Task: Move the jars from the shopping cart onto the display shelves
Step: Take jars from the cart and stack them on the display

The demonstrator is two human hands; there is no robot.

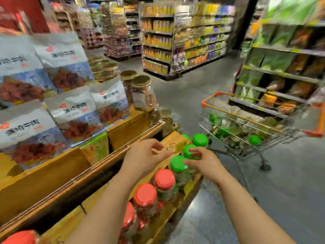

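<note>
Supermarket aisle, wooden display shelf [98, 175] on the left. Left hand [142, 159] hovers open above its lower ledge, holding nothing. Right hand [204, 162], fingers loosely spread, touches the green-lidded jars [177, 163] there. More green lids wait in the shopping cart [246, 127] beyond.

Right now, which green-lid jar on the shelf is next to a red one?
The nearest green-lid jar, under the right hand's fingertips. It stands beside the first red-lid jar; the other green ones sit farther along, toward the cart.
</note>
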